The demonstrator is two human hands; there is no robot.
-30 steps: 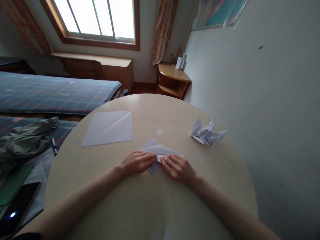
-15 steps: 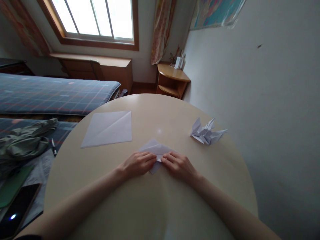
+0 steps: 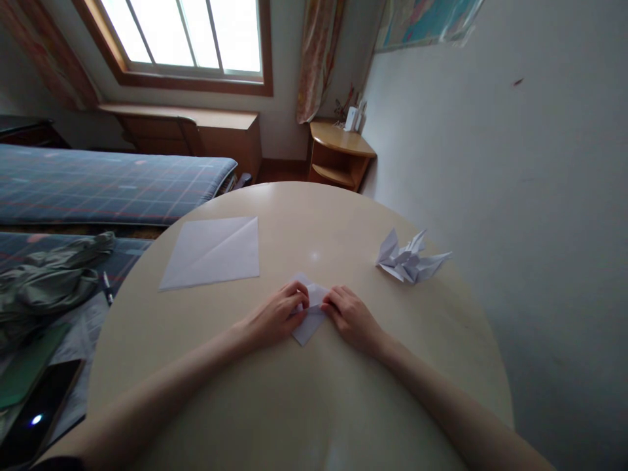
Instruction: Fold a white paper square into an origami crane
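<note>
A partly folded sheet of white paper (image 3: 307, 328) lies on the round table, one pointed corner toward me. My left hand (image 3: 277, 313) pinches its left side, thumb below and fingers curled above. On the right side, my right hand (image 3: 350, 319) grips the paper with its fingers bent together. Part of the folds is hidden beneath the fingers. To the left is a stack of white square paper (image 3: 213, 254) with a diagonal crease. Several folded paper cranes (image 3: 409, 258) sit bunched together at the right.
The cream round table (image 3: 304, 405) stands beside a white wall (image 3: 554, 216). At the left are a plaid mattress (image 3: 112, 186), a crumpled grey-green cloth (image 3: 53, 281), a pen (image 3: 108, 288), a green folder (image 3: 32, 363) and a dark phone (image 3: 44, 405).
The paper's left and right side corners have come inward under my hands. My left fingers have lifted and curled more, and my right hand has shifted slightly to the right.
</note>
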